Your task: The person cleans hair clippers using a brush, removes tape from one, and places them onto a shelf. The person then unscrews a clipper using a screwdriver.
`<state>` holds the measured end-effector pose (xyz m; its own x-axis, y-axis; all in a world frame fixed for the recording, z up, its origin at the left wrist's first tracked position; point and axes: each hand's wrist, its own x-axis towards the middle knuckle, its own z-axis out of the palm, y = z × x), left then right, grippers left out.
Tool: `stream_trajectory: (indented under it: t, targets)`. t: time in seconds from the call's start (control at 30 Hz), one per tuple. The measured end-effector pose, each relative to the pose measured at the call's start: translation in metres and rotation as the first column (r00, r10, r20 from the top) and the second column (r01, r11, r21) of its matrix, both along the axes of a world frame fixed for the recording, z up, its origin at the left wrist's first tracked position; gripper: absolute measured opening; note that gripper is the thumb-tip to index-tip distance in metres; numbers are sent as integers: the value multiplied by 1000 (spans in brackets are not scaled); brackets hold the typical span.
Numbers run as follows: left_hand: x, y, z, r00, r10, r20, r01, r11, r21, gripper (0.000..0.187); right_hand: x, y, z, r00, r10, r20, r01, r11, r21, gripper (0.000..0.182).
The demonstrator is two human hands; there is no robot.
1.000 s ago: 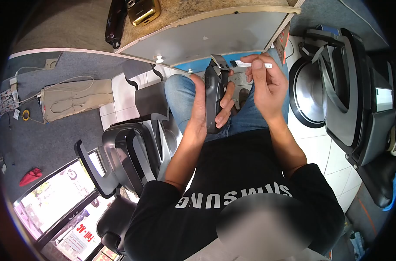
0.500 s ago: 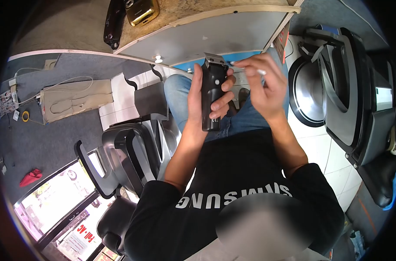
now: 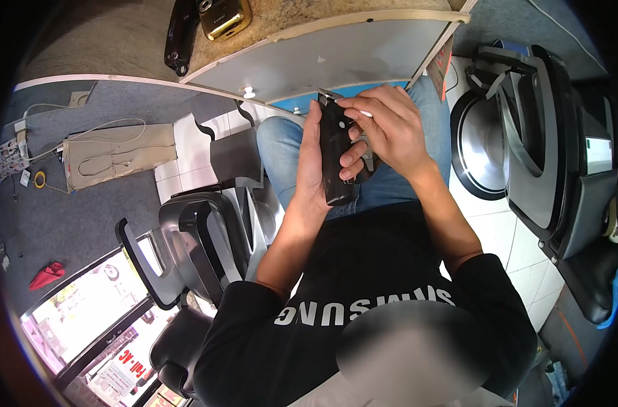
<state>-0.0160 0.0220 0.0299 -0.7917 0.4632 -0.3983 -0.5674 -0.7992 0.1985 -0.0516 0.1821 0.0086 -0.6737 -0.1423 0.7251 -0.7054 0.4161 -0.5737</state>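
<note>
My left hand (image 3: 310, 156) is closed around a black hair clipper (image 3: 334, 152), held above my lap with its metal blade end pointing toward the counter. The fingers wrap over the clipper's right side. Pinched in my right hand (image 3: 400, 129) is a thin stick with a white end, which looks like a cotton swab (image 3: 366, 113). Its far end is at the clipper's head, just below the blade (image 3: 328, 93). The right fingertips partly cover the stick and the clipper's upper right edge, so exact contact there is hard to make out.
Ahead is a counter (image 3: 288, 17) carrying a gold device (image 3: 225, 19) and a dark, elongated device (image 3: 180, 41). A barber chair (image 3: 207, 237) stands left and another chair (image 3: 553, 149) right. Cardboard (image 3: 119, 156) and a red cloth (image 3: 47, 276) lie at left.
My right hand has moved left, bringing the cotton swab to the clipper's head. The clipper has turned slightly in my left hand.
</note>
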Motion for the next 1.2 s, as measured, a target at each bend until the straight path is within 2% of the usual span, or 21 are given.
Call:
stream_trajectory:
  t: [0.1,0.2,0.3,0.4,0.5,0.6,0.7,0.8,0.9,1.0,1.1,1.2]
  targets:
    - [0,3,-1,1000,4,21,-2,992,-126,60,6,-3,2,998,-15,64,15,1000,-3,15]
    - [0,4,2,1000,2,11,0,987,-160,59,7,-9,1,997,-26,78,32,997,-76,14]
    - [-3,-3,-2,999,-36,-18,33,989,-142,56,7,-7,-2,994,-80,71,79,997,15,13]
    - [1,3,-3,1000,1,5,0,984,-180,57,8,-11,3,994,-14,110,23,997,-79,11]
    - [0,1,-1,1000,-1,-31,-6,976,-220,59,3,-4,0,997,-46,59,45,999,21,10]
    - [-2,-7,-9,999,-28,-42,24,995,-96,59,7,3,6,986,-73,147,59,994,95,9]
    - [-3,-9,-11,1000,-30,6,29,997,71,67,14,6,12,937,-3,348,110,951,-289,11]
    - [-3,-12,-19,997,-53,-48,66,938,341,75,16,9,15,884,-46,465,240,899,-367,16]
    - [-3,-10,-16,997,-61,-46,74,921,381,76,18,9,16,885,-10,465,207,903,-375,18]
    - [-4,-10,-13,997,-76,-4,73,939,337,76,17,4,14,935,4,354,127,930,-346,17]
    - [-4,-8,-13,997,-70,-11,70,939,336,76,13,-2,15,938,120,326,5,934,-358,16]
    - [-4,-9,-14,991,-132,-31,134,924,359,75,2,-4,3,886,10,463,153,937,-314,20]
